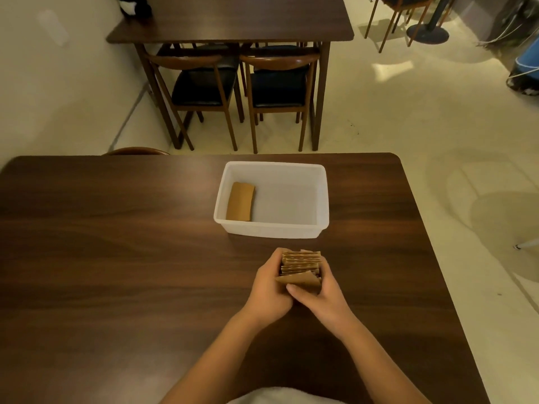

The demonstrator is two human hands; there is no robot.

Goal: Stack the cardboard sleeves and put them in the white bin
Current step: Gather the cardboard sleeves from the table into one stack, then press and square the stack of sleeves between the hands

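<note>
A bundle of several brown cardboard sleeves (302, 263) stands on edge on the dark wooden table (116, 243), pressed between both hands. My left hand (269, 290) grips its left side and my right hand (319, 298) grips its right side, thumb across the nearest sleeve, which leans askew. The white bin (272, 230) sits just beyond the bundle. A flat stack of brown sleeves (240, 201) lies inside the bin against its left wall; the remainder of the bin floor is bare.
The table's right edge runs diagonally close to my right arm. Beyond the far edge stand another wooden table (233, 21) and two black-seated chairs (204, 83). A chair back (135, 151) peeks over the far left edge.
</note>
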